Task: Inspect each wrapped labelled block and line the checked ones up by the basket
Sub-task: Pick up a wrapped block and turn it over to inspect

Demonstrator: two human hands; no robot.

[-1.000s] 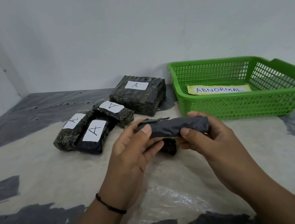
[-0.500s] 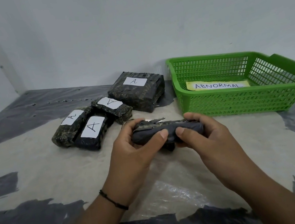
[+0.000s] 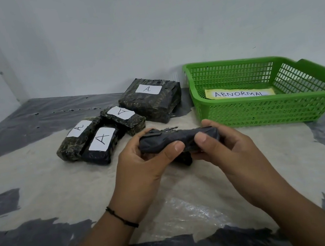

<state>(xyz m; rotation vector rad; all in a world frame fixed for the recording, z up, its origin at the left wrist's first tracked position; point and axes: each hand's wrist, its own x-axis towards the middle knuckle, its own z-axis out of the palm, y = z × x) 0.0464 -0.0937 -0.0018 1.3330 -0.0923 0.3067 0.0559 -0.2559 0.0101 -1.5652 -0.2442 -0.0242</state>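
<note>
At frame centre the left hand (image 3: 142,163) and right hand (image 3: 224,146) each grip an end of a dark plastic-wrapped oblong block (image 3: 173,139), its long axis left-right, the green mesh plastic basket (image 3: 263,109) lying nearer the right hand
</note>
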